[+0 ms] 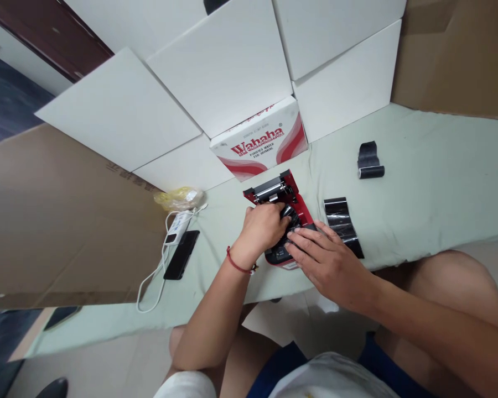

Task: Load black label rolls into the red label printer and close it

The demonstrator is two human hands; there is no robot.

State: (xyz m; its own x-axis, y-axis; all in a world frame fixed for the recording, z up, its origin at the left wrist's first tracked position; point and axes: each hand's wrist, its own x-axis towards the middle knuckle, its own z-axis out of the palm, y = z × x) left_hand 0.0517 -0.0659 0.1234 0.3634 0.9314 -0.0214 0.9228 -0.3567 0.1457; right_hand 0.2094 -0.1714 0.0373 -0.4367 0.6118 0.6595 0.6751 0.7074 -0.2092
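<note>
A small red-and-black printer (305, 213) stands on the pale green cloth with its hinged cover (269, 190) raised, showing a metal roller. My left hand (265, 224), wearing a red bracelet, reaches into the open bay, its bent fingers closed on glossy black film (289, 213). What lies beneath those fingers is hidden. Over the printer's near right edge lies my right hand (332, 262), fingers stretched out and touching the body. Just right of the printer is a wavy piece of glossy black film (343, 226). Farther right sits a partly unrolled small black roll (371, 172).
Behind the printer stand a Wahaha carton (259, 143) and white panels (219, 72). To the left are a power strip (178, 226) with a white cable, a dark flat phone-like object (181, 254) and a yellowish plastic bag (180, 197). Cardboard (66, 221) walls the left side.
</note>
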